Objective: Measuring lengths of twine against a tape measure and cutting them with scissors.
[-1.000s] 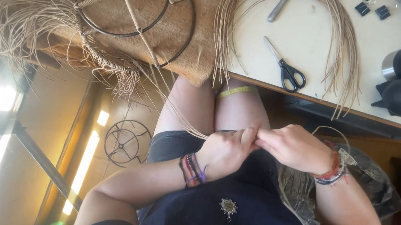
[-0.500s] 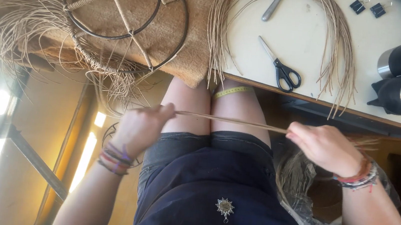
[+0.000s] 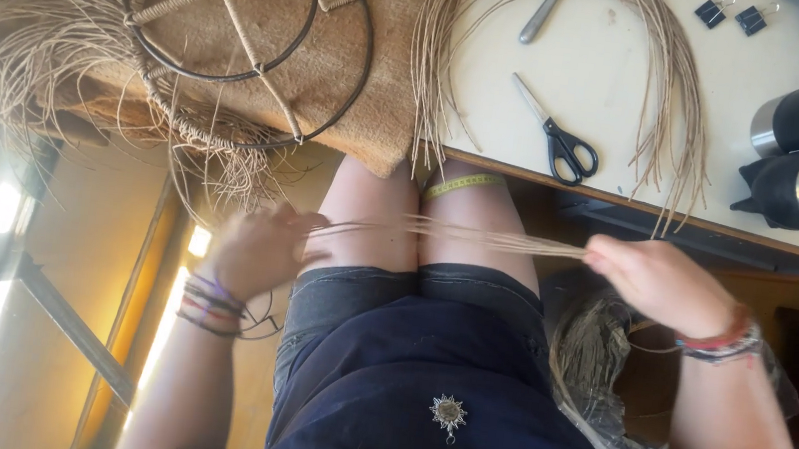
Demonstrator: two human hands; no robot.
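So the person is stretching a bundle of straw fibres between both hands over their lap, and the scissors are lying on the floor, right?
Not quite. The scissors lie on the light table, beside the loop of loose fibres, as the head view shows. The rest holds: the left hand and right hand stretch the bundle of straw fibres over the lap.

A single head-worn camera is looking steeply down from close above the lap, facing the table edge (image 3: 623, 195) beyond the knees. The left hand (image 3: 261, 249) and right hand (image 3: 658, 284) are sitting mid-frame, with the table lying past their grip.
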